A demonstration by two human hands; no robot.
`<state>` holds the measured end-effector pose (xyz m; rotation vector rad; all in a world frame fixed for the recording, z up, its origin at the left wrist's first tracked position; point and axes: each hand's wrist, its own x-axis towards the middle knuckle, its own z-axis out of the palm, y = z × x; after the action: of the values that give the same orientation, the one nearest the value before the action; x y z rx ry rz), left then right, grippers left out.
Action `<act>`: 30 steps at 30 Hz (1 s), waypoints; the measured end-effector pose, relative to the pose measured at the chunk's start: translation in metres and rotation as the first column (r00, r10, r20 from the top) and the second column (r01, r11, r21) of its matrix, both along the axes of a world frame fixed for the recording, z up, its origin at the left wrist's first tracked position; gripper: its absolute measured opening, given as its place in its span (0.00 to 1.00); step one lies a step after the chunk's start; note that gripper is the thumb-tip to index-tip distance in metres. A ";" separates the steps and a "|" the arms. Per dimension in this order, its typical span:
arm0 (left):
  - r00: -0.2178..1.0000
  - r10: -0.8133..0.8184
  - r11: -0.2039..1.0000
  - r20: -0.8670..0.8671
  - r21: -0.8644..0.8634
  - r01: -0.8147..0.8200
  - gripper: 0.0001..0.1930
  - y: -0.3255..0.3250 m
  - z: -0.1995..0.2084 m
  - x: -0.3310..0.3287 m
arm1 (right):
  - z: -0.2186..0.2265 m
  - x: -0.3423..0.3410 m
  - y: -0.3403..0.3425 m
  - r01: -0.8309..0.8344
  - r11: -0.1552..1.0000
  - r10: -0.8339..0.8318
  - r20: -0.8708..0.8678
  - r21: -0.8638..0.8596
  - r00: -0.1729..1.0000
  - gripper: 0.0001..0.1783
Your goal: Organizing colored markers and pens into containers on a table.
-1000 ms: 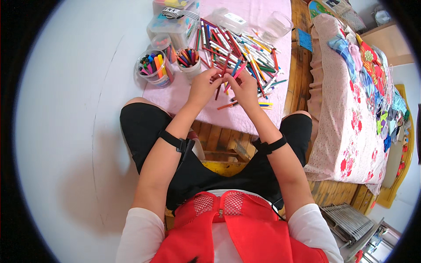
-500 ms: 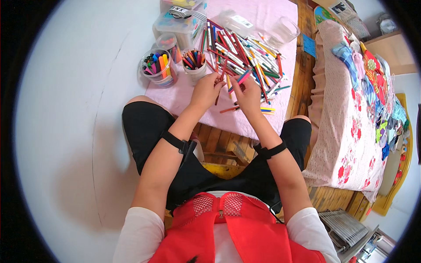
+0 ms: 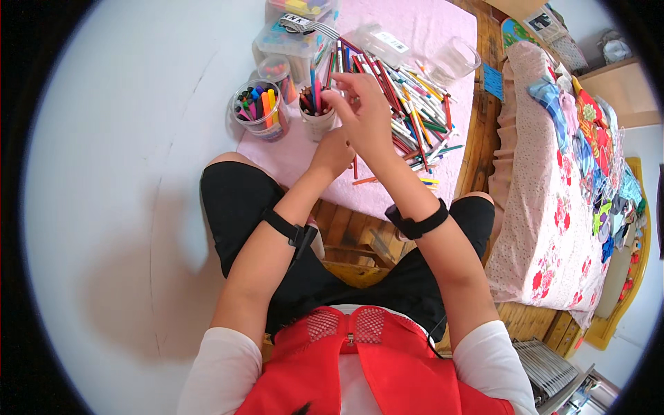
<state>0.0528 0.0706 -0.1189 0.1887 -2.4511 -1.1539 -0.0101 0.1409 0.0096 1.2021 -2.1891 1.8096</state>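
Observation:
A heap of coloured pens and pencils (image 3: 409,119) lies on a pink cloth (image 3: 287,158) in front of me. My right hand (image 3: 365,117) reaches left across it, fingertips pinched on a pink pen (image 3: 318,94) at the mouth of a small white cup (image 3: 320,126) full of pens. My left hand (image 3: 333,153) rests just below that cup, fingers curled around a red pencil (image 3: 355,167) that points down from it. Both wrists carry black bands.
A clear cup of markers (image 3: 260,116) and a small jar (image 3: 277,69) stand left of the white cup, with plastic boxes (image 3: 299,43) behind. An empty clear cup (image 3: 454,61) sits at the cloth's far right. A bed with a floral sheet (image 3: 553,207) runs along the right.
My right hand has left the pile and swung left to the white cup. My left hand has stayed near the cup. The view has shifted closer to the cloth.

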 end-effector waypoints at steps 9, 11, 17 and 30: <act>0.998 0.009 0.677 0.063 0.734 -0.052 0.06 0.013 0.041 -0.003 | -0.074 -0.002 0.087 -0.021 0.880 -0.074 0.181 0.474 0.981 0.13; 0.999 -0.002 0.689 0.043 0.724 -0.030 0.06 0.016 0.037 -0.006 | -0.076 -0.001 0.101 -0.167 0.832 0.005 0.293 0.529 0.956 0.12; 0.999 -0.025 0.861 0.030 0.508 0.006 0.06 0.018 0.031 -0.013 | -0.090 -0.040 0.112 -0.029 0.887 -0.087 0.228 0.461 0.970 0.12; 0.961 -0.046 0.927 0.274 0.369 -0.061 0.05 0.007 0.005 -0.012 | -0.105 -0.081 0.124 0.219 0.862 -0.215 -0.060 0.457 0.975 0.07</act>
<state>0.0413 0.0778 -0.1140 0.5055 -2.4288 -1.6882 -0.0909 0.2645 -0.0949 0.9563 -2.7187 1.2312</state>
